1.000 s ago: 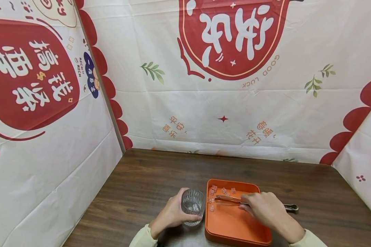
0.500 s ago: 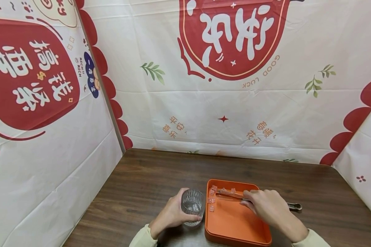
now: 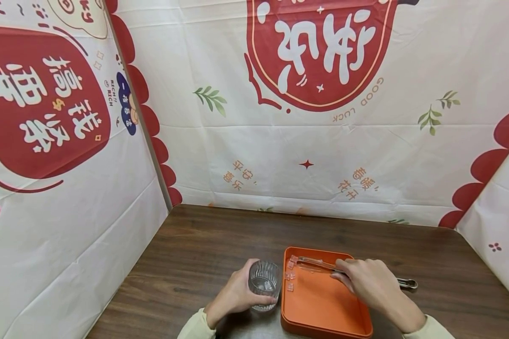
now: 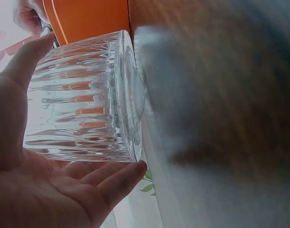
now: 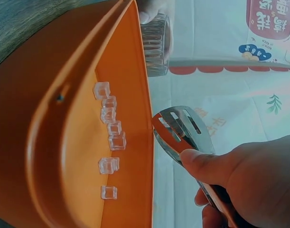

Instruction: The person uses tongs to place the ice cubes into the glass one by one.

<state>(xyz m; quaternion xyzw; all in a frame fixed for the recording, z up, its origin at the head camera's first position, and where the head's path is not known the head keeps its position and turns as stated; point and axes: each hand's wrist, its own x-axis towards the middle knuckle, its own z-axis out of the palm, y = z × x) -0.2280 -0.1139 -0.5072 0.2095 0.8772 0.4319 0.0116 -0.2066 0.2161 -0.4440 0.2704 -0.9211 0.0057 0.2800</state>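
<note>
Well, the fingers of the left hand (image 3: 239, 291) are wrapped part-way round a clear ribbed glass (image 3: 265, 273), thumb on one side and fingers on the other, low in the middle of the head frame. From the left wrist, the glass fills the centre left of the frame; whether its base meets the table (image 3: 203, 245) I cannot tell.

The fingers of the right hand (image 3: 370, 285) grip metal tongs (image 3: 322, 264), the thumb laid along one arm. The slotted tips point leftward in the head view, over the upper left part of an orange tray (image 3: 322, 306), while the rounded end juts past the hand at lower right. Whether the tips touch anything is too small to tell.

Clear cubes (image 5: 117, 141) lie inside the tray, along its left side and upper left corner in the head frame; the right wrist view shows them in a loose row left of centre. The glass stands just beside the tray's left wall.

Further out, pale sleeves (image 3: 198, 325) enter at the bottom edge, and a white printed cloth (image 3: 271, 146) hangs across the upper frame.
</note>
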